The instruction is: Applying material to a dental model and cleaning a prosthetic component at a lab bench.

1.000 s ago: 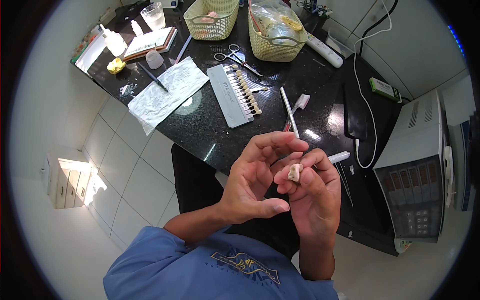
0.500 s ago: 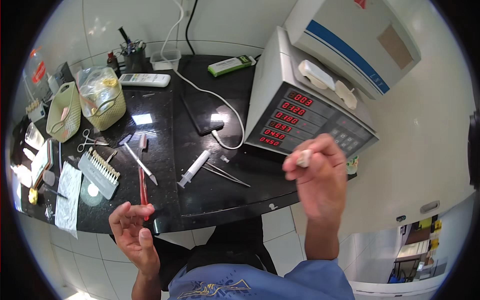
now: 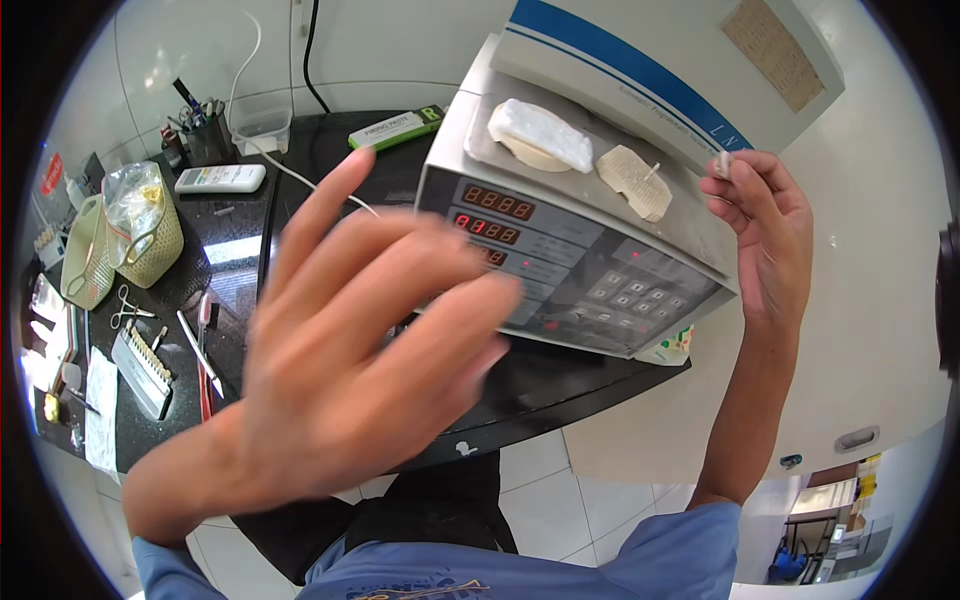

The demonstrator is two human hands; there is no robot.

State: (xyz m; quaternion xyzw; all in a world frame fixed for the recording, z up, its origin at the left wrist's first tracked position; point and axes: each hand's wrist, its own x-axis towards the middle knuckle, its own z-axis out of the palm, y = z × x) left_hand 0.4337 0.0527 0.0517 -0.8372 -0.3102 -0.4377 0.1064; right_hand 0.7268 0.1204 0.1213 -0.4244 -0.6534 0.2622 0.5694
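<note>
Black, glossy worktop point(image 3: 560, 390) is partly hidden by the blurred left hand point(image 3: 360, 370), fingers spread, no held thing visible. Rightward, a small off-white tooth-shaped piece point(image 3: 723, 165) is pinched by the right hand point(image 3: 773, 235); it is judged light, stiff and brittle, best held by its sides. Nearby lies the edge of a white, blue-striped housing point(image 3: 670, 45); more room is seemingly offered rightward.

A small, pale, tooth-like piece point(image 3: 723, 163) was pinched, partly hidden, in the grip of the right hand point(image 3: 770, 215).
</note>
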